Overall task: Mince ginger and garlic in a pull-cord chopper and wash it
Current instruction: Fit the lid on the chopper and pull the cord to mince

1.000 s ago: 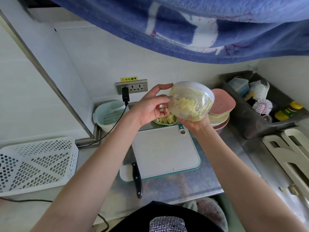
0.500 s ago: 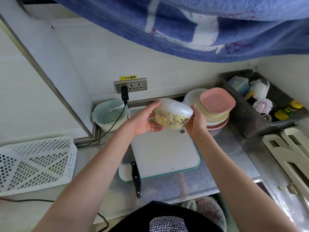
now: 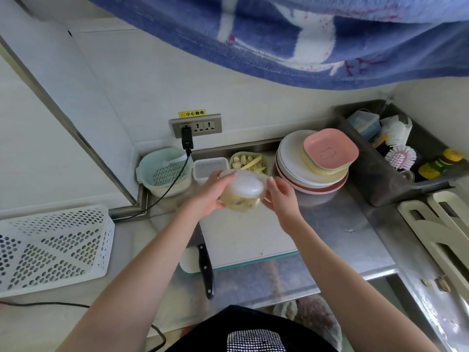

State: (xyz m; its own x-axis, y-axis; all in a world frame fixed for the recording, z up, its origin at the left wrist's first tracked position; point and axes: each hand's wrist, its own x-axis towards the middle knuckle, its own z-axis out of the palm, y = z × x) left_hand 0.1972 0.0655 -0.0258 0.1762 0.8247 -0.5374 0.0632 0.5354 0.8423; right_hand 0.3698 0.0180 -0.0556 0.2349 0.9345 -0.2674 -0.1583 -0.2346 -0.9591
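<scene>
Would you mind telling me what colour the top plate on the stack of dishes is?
The top plate is pink, seen clearly in the head view.

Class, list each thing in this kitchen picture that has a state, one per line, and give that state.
Clear pull-cord chopper: lid on, held above the board, holding chopped pieces.
Left hand: grips chopper.
Right hand: grips chopper.
Small clear lidded box: closed.
Black plug: plugged in.
Black-handled knife: lying flat.

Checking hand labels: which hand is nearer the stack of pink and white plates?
Right. The right hand is just beside the stack of pink and white plates; the left hand is across the chopper.
</scene>
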